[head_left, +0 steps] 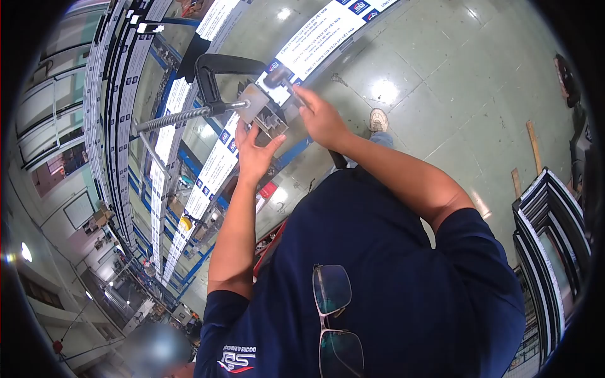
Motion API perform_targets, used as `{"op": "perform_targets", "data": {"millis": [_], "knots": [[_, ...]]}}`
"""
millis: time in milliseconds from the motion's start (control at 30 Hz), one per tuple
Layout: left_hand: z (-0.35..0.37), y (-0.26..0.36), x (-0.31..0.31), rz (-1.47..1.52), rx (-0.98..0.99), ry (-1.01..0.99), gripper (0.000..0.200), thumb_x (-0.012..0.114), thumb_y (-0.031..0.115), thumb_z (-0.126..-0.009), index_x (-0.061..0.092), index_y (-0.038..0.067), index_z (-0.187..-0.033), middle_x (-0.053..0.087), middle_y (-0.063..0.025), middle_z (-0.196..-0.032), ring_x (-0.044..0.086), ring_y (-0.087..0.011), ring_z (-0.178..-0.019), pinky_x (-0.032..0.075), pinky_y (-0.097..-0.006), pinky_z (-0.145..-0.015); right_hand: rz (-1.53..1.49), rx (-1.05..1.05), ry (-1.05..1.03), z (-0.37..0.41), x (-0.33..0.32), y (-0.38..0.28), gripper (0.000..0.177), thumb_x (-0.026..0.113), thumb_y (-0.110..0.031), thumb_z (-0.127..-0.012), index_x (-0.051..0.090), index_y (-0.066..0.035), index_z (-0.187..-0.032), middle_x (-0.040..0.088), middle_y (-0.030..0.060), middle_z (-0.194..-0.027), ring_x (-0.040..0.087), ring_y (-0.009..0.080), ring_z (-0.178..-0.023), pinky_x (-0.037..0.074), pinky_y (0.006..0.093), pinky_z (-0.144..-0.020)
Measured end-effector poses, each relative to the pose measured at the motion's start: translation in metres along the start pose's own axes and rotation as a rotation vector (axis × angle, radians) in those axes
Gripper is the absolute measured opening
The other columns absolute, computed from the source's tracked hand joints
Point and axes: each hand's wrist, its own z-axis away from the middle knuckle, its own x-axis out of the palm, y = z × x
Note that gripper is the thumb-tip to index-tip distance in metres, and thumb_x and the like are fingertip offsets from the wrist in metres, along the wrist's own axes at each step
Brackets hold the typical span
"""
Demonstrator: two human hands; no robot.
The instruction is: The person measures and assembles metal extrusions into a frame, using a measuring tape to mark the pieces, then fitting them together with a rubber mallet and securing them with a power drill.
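Note:
My right hand (322, 121) is closed round the handle of a hammer (276, 77). The hammer's dark, slightly blurred head is over the film-wrapped profile (315, 47). My left hand (255, 157) grips a short metal profile piece (272, 121) with thumb and fingers on either side; part of it is hidden by the fingers. Just above that hand is a large black C-clamp (205, 75) with a long threaded screw (173, 118). A pale block (253, 104) sits at the screw's tip, against the profile end.
Long wrapped profiles (110, 126) lie on blue racks (189, 157) to the left. Black frames (548, 220) stand at the right, near a wooden strip (534, 145). Another person's head (157, 349) is at lower left. My shoe (378, 120) is on the green floor (441, 101).

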Motion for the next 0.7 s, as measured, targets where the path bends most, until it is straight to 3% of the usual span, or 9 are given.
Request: {"op": "perform_targets", "data": {"millis": [67,167,233,267,333,433,533,633,700], "knots": [[0.001,-0.003,0.001,-0.011,0.000,0.008,0.081,0.087,0.046,-0.072,0.061,0.001,-0.133,0.028,-0.0256,-0.159,0.025,-0.0408,-0.147,0.026,-0.0468,-0.119,-0.009,-0.045,0.087,-0.004,0.008,0.003,0.049,0.047,-0.004,-0.099,0.046,-0.006,-0.148,0.058,0.0175,-0.140,0.060,0.0198,-0.120,0.045,0.0308,-0.099],[0.001,-0.001,0.001,-0.015,-0.017,0.016,0.080,0.087,0.045,-0.072,0.061,0.000,-0.133,0.028,-0.0255,-0.159,0.026,-0.0407,-0.147,0.026,-0.0463,-0.119,0.132,-0.114,-0.010,-0.010,0.012,0.005,0.049,0.047,-0.003,-0.099,0.044,-0.004,-0.148,0.058,0.0186,-0.140,0.060,0.0207,-0.119,0.046,0.0316,-0.099],[0.001,0.000,-0.001,-0.003,-0.002,0.009,0.079,0.088,0.044,-0.072,0.061,0.000,-0.133,0.028,-0.0260,-0.158,0.027,-0.0405,-0.146,0.026,-0.0466,-0.119,-0.066,0.092,-0.107,-0.016,0.009,0.003,0.049,0.048,-0.003,-0.098,0.045,-0.004,-0.147,0.058,0.0189,-0.139,0.059,0.0228,-0.123,0.044,0.0333,-0.103],[0.002,0.001,-0.001,-0.003,-0.002,0.010,0.079,0.088,0.044,-0.072,0.061,0.000,-0.133,0.028,-0.0260,-0.158,0.027,-0.0405,-0.146,0.026,-0.0466,-0.119,-0.066,0.091,-0.108,-0.015,0.010,0.004,0.049,0.048,-0.003,-0.098,0.045,-0.004,-0.147,0.058,0.0189,-0.139,0.059,0.0228,-0.123,0.044,0.0333,-0.103],[0.003,0.003,-0.001,-0.009,-0.031,0.019,0.079,0.088,0.042,-0.072,0.061,0.001,-0.133,0.029,-0.0263,-0.158,0.027,-0.0409,-0.146,0.026,-0.0470,-0.119,-0.025,-0.107,0.135,-0.009,0.018,0.006,0.048,0.048,-0.002,-0.098,0.046,-0.004,-0.146,0.059,0.0190,-0.138,0.059,0.0227,-0.125,0.044,0.0342,-0.104],[0.003,0.003,-0.001,0.002,-0.022,0.023,0.078,0.087,0.043,-0.073,0.061,0.002,-0.134,0.029,-0.0258,-0.158,0.027,-0.0414,-0.146,0.026,-0.0473,-0.119,0.055,-0.004,-0.026,-0.002,0.014,-0.009,0.048,0.048,-0.002,-0.098,0.047,-0.005,-0.145,0.059,0.0193,-0.137,0.059,0.0237,-0.125,0.044,0.0347,-0.105],[0.002,0.010,-0.004,0.000,-0.039,0.003,0.077,0.087,0.043,-0.073,0.062,0.002,-0.133,0.029,-0.0254,-0.158,0.028,-0.0421,-0.145,0.027,-0.0474,-0.118,-0.018,0.106,-0.049,0.001,0.002,-0.014,0.047,0.047,-0.003,-0.098,0.047,-0.006,-0.145,0.059,0.0189,-0.137,0.059,0.0266,-0.125,0.043,0.0351,-0.105],[0.004,0.011,-0.003,-0.003,-0.030,0.035,0.079,0.087,0.043,-0.073,0.061,0.002,-0.134,0.032,-0.0254,-0.157,0.031,-0.0424,-0.143,0.029,-0.0480,-0.117,0.052,0.029,0.083,0.015,0.000,-0.005,0.048,0.047,-0.006,-0.098,0.047,-0.007,-0.145,0.059,0.0179,-0.137,0.059,0.0289,-0.125,0.043,0.0354,-0.106],[0.004,0.009,-0.002,-0.001,-0.015,0.039,0.079,0.087,0.043,-0.073,0.060,0.002,-0.135,0.033,-0.0252,-0.156,0.032,-0.0425,-0.142,0.029,-0.0482,-0.117,0.059,0.033,0.012,0.022,0.000,-0.004,0.048,0.048,-0.006,-0.097,0.047,-0.007,-0.145,0.059,0.0172,-0.139,0.059,0.0287,-0.125,0.043,0.0353,-0.106]]}}
